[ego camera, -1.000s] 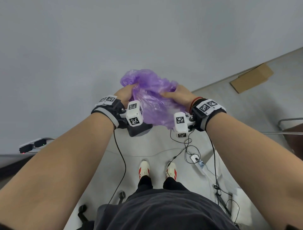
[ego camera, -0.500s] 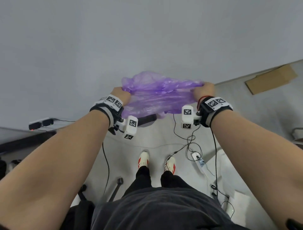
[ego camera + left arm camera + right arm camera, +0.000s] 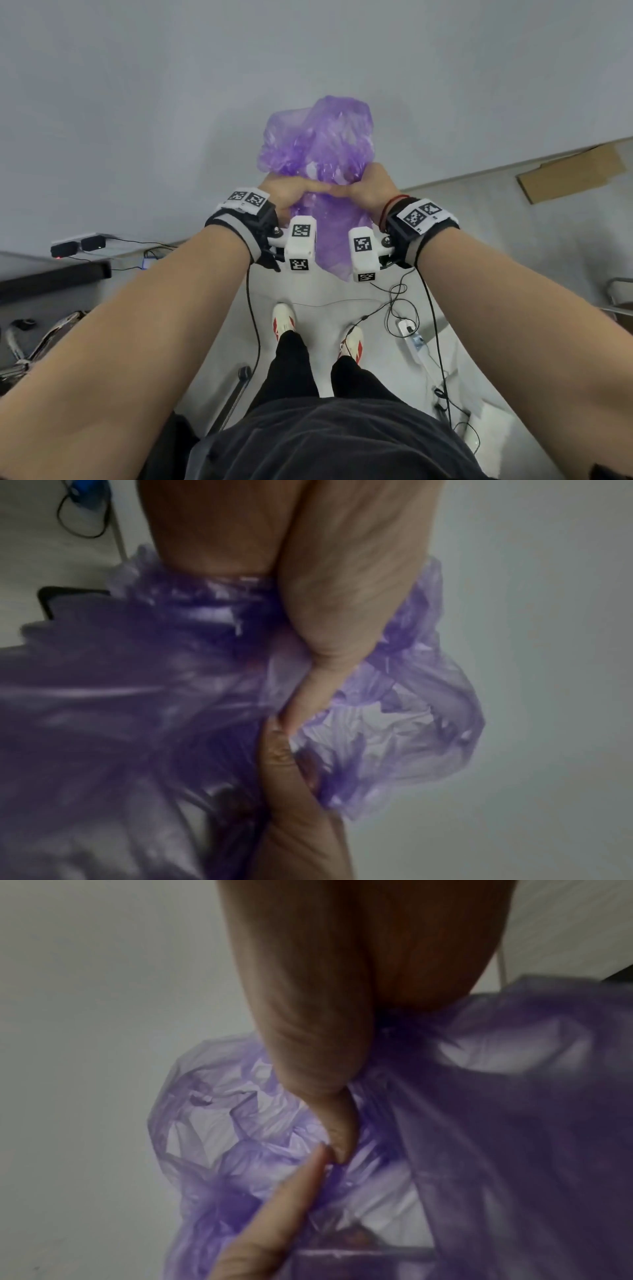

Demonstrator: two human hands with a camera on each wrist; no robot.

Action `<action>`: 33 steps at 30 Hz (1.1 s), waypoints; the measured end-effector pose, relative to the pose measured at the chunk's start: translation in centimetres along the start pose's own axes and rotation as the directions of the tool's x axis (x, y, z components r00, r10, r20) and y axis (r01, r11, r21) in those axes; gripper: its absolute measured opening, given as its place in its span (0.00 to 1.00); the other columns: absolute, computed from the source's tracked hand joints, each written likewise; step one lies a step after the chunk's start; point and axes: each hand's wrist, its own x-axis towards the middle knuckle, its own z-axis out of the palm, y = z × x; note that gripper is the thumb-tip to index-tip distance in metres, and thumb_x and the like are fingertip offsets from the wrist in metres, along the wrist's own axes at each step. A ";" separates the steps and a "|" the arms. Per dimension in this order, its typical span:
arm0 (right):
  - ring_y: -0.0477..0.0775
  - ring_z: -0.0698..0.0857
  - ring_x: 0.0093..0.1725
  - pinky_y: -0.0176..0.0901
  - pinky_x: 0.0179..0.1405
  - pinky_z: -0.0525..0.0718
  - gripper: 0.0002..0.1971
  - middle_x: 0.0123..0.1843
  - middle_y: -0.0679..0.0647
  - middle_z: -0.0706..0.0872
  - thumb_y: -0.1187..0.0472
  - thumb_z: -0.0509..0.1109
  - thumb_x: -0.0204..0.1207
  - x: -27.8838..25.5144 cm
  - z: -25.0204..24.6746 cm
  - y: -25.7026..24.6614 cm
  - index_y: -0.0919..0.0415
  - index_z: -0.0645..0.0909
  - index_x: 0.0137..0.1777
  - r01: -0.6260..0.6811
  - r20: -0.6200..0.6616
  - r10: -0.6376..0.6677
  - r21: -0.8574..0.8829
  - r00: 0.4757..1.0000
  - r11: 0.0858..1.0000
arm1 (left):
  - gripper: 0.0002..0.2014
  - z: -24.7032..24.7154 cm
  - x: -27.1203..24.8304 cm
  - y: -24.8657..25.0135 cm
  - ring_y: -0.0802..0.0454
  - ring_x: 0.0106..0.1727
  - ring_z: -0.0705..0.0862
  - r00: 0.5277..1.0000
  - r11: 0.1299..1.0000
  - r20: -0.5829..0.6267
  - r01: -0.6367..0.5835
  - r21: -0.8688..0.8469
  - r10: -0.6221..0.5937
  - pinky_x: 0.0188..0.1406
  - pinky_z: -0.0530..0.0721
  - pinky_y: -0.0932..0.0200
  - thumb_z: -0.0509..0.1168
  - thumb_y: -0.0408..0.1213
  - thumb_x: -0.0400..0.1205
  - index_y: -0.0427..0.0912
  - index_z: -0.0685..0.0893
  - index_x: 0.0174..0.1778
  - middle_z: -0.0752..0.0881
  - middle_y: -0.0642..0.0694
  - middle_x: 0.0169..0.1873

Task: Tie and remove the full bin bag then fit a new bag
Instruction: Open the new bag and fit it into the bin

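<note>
Billowing at frame centre, a thin, light, slippery purple bag [image 3: 317, 144] is pinched by left hand [image 3: 279, 192] and right hand [image 3: 371, 186], best gripped at its rim.

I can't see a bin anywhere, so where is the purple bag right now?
In the head view the purple bag is up in the air at centre, in front of the grey wall, gripped side by side by the left hand and right hand.
</note>
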 end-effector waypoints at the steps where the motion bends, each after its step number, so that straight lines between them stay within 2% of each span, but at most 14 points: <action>1: 0.48 0.82 0.28 0.42 0.29 0.82 0.16 0.29 0.50 0.81 0.62 0.84 0.64 0.5 0.3 0.0 0.57 0.77 0.30 -0.025 -0.056 0.021 -0.064 0.998 0.998 | 0.23 -0.6 0.9 -0.5 0.38 0.43 0.93 0.998 0.999 -0.062 -0.023 0.026 0.025 0.45 0.92 0.40 0.86 0.35 0.59 0.35 0.89 0.48 0.93 0.37 0.43; 6: 0.65 0.88 0.47 0.50 0.48 0.85 0.04 0.40 0.61 0.85 0.63 0.70 0.73 2.9 1.2 1.1 0.63 0.84 0.41 -0.204 -0.405 0.079 -0.274 0.911 0.940 | 0.02 -6.3 4.2 -2.4 0.45 0.37 0.87 0.947 0.925 -0.296 -0.008 0.380 0.129 0.35 0.83 0.57 0.68 0.32 0.75 0.42 0.83 0.41 0.86 0.45 0.34; 9: 0.64 0.84 0.45 0.46 0.48 0.82 0.10 0.45 0.65 0.86 0.69 0.62 0.77 4.1 2.2 2.4 0.70 0.85 0.49 -0.294 -0.505 0.130 -0.259 0.853 0.920 | 0.07 -10.1 7.3 -4.2 0.42 0.36 0.83 0.924 0.866 -0.372 0.112 0.488 0.090 0.38 0.78 0.57 0.63 0.34 0.79 0.37 0.85 0.48 0.89 0.37 0.44; 12: 0.65 0.87 0.50 0.44 0.52 0.86 0.13 0.50 0.64 0.86 0.72 0.59 0.79 5.3 3.3 3.7 0.70 0.84 0.56 -0.352 -0.543 0.270 -0.051 0.795 0.934 | 0.16 -13.3 10.1 -6.3 0.36 0.51 0.85 0.912 0.857 -0.409 0.212 0.470 -0.001 0.48 0.81 0.52 0.64 0.37 0.82 0.33 0.84 0.63 0.86 0.33 0.54; 14: 0.59 0.87 0.48 0.33 0.42 0.85 0.13 0.52 0.61 0.85 0.71 0.57 0.82 6.3 4.0 4.7 0.68 0.82 0.59 -0.373 -0.451 0.368 0.081 0.813 0.924 | 0.20 -14.8 12.1 -7.9 0.37 0.64 0.83 0.942 0.876 -0.323 0.228 0.424 -0.089 0.56 0.80 0.52 0.63 0.38 0.85 0.32 0.80 0.70 0.82 0.33 0.68; 15: 0.56 0.85 0.46 0.28 0.35 0.83 0.13 0.52 0.58 0.85 0.69 0.56 0.84 6.8 4.2 5.3 0.68 0.81 0.59 -0.399 -0.388 0.408 0.109 0.826 0.911 | 0.17 -15.2 12.9 -8.6 0.40 0.60 0.84 0.951 0.891 -0.283 0.230 0.391 -0.122 0.53 0.81 0.55 0.62 0.38 0.86 0.34 0.81 0.68 0.81 0.34 0.70; 16: 0.52 0.84 0.43 0.26 0.25 0.80 0.12 0.47 0.55 0.85 0.68 0.55 0.85 7.0 4.6 5.7 0.67 0.81 0.55 -0.412 -0.350 0.443 0.165 0.825 0.896 | 0.11 -15.4 13.7 -9.2 0.43 0.50 0.85 0.955 0.912 -0.254 0.236 0.335 -0.154 0.45 0.83 0.59 0.62 0.37 0.86 0.38 0.84 0.60 0.83 0.34 0.67; 18: 0.50 0.81 0.31 0.27 0.13 0.71 0.11 0.34 0.51 0.81 0.68 0.55 0.83 7.0 6.0 6.0 0.60 0.77 0.43 -0.427 -0.270 0.516 0.328 0.813 0.843 | 0.06 -14.9 14.8 -9.8 0.52 0.33 0.81 0.951 0.946 -0.205 0.268 0.184 -0.230 0.23 0.82 0.69 0.64 0.35 0.84 0.45 0.80 0.41 0.92 0.43 0.41; 20: 0.52 0.79 0.29 0.32 0.21 0.78 0.06 0.35 0.53 0.80 0.63 0.62 0.78 7.7 7.6 7.4 0.62 0.80 0.48 -0.437 -0.210 0.568 0.451 0.796 0.778 | 0.10 -13.5 15.1 -9.7 0.55 0.25 0.81 0.960 0.956 -0.079 0.275 0.100 -0.268 0.16 0.78 0.69 0.63 0.31 0.82 0.44 0.78 0.35 0.85 0.52 0.17; 24: 0.48 0.84 0.22 0.37 0.23 0.83 0.07 0.24 0.48 0.85 0.59 0.67 0.78 9.4 9.4 9.6 0.62 0.84 0.48 -0.460 -0.025 0.536 0.481 0.844 0.746 | 0.18 -10.8 16.4 -9.9 0.58 0.18 0.78 0.973 0.973 0.062 0.219 0.070 -0.223 0.17 0.75 0.71 0.61 0.28 0.82 0.40 0.83 0.25 0.82 0.52 0.15; 26: 0.48 0.91 0.31 0.39 0.31 0.87 0.07 0.32 0.50 0.92 0.57 0.75 0.76 10.2 9.4 10.7 0.61 0.85 0.49 -0.441 0.085 0.444 0.381 0.892 0.813 | 0.06 -9.6 17.9 -11.0 0.54 0.29 0.87 0.972 0.972 0.054 0.225 0.070 -0.229 0.31 0.87 0.64 0.74 0.36 0.76 0.37 0.88 0.38 0.90 0.47 0.29; 28: 0.43 0.90 0.33 0.31 0.31 0.84 0.12 0.32 0.46 0.91 0.56 0.83 0.69 11.0 9.5 11.9 0.61 0.85 0.46 -0.384 0.097 0.376 0.091 0.922 0.919 | 0.18 -8.5 19.6 -12.5 0.46 0.39 0.90 0.977 0.954 -0.072 0.212 0.210 -0.201 0.44 0.90 0.51 0.82 0.40 0.65 0.35 0.87 0.46 0.91 0.40 0.41; 31: 0.52 0.85 0.38 0.33 0.35 0.81 0.15 0.38 0.51 0.85 0.53 0.80 0.70 14.1 9.5 15.7 0.64 0.82 0.46 -0.380 -0.156 0.347 -0.372 0.925 0.847 | 0.09 -7.7 22.4 -14.8 0.47 0.33 0.83 0.966 0.831 -0.255 0.169 0.530 -0.034 0.33 0.84 0.58 0.74 0.40 0.76 0.40 0.82 0.40 0.84 0.45 0.33; 33: 0.61 0.86 0.47 0.42 0.41 0.81 0.14 0.46 0.61 0.86 0.59 0.74 0.73 16.2 9.0 18.7 0.68 0.83 0.53 -0.441 -0.300 0.338 -0.412 0.892 0.797 | 0.07 -8.3 23.6 -16.4 0.46 0.37 0.84 0.944 0.781 -0.329 0.199 0.592 0.009 0.34 0.82 0.63 0.68 0.39 0.82 0.39 0.82 0.42 0.84 0.43 0.37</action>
